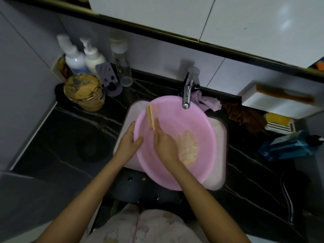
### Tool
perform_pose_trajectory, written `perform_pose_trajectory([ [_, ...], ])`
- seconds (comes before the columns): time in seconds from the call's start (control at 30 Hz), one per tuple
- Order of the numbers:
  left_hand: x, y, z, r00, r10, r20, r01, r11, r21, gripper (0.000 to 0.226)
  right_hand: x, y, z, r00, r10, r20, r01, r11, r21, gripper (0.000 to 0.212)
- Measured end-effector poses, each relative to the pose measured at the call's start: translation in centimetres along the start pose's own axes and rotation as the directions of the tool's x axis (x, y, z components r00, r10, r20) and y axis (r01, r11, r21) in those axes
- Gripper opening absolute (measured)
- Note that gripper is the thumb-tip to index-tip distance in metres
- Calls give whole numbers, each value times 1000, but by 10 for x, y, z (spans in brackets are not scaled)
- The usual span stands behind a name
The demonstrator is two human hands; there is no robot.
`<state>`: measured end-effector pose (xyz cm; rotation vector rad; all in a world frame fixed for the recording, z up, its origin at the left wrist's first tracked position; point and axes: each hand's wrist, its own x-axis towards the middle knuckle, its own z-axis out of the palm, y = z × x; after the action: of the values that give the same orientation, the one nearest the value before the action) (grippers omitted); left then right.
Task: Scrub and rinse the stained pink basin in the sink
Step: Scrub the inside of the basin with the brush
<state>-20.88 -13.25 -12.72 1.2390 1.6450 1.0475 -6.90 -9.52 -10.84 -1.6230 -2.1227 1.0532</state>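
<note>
The pink basin point(189, 120) sits tilted in the white sink point(219, 172), below the chrome tap point(188, 90). A foamy yellowish stain patch point(189, 148) lies on its inner wall at the right. My left hand point(128, 142) grips the basin's left rim, thumb inside. My right hand point(165, 144) holds a pink scrub brush point(151, 117) by its handle; the bristled head points up toward the basin's upper left rim. No water is seen running from the tap.
The black marble counter point(70, 137) carries a yellow jar point(85, 93), pump bottles point(84, 58) and a purple holder point(109, 79) at the back left. Cloths point(245, 114), a white soap box point(277, 102) with a brush on it, and a blue bottle point(289, 146) lie to the right.
</note>
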Motion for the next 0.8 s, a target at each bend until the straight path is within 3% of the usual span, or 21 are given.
perform_pose_trajectory([
  [0.1,-3,4,2,1000,-20,-4,20,1000,-6,60,13,18,-19,980,183,-71,-182,983,30,55],
  [0.13,-3,6,4,1000,-21,-4,21,1000,-1,61,13,18,-18,982,165,-86,-160,985,62,55],
  [0.23,0,14,8,999,-41,-35,43,997,64,65,0,9,7,981,-183,-62,180,982,-52,57],
  [0.3,-1,13,9,994,-78,-75,86,991,106,64,8,14,15,948,-311,-66,297,940,-171,59],
  [0.33,-1,13,9,994,-75,-83,84,990,115,64,17,17,12,947,-311,-83,289,935,-204,59],
  [0.43,-2,16,11,996,-35,-81,44,993,112,61,45,15,-11,987,-86,-137,64,985,-158,58],
  [0.47,-1,17,12,995,-33,-90,42,994,99,59,47,10,-11,984,-90,-151,70,989,-134,57],
  [0.57,-3,18,13,990,-53,-131,67,992,103,53,32,4,18,932,-349,-99,326,925,-197,60],
  [0.63,-4,16,11,988,-61,-140,77,990,119,55,35,19,18,896,-437,-81,394,866,-307,60],
  [0.67,-4,15,11,989,-57,-134,73,991,112,57,44,25,9,922,-374,-102,321,883,-341,61],
  [0.73,-3,15,12,992,-43,-116,53,995,84,59,62,26,-12,978,-100,-180,48,960,-275,61],
  [0.77,-3,15,13,993,-47,-110,55,996,70,59,65,23,-13,984,-35,-174,-7,972,-234,59],
  [0.8,-2,15,13,993,-52,-109,60,996,67,59,62,15,-9,984,-69,-166,37,981,-188,58],
])
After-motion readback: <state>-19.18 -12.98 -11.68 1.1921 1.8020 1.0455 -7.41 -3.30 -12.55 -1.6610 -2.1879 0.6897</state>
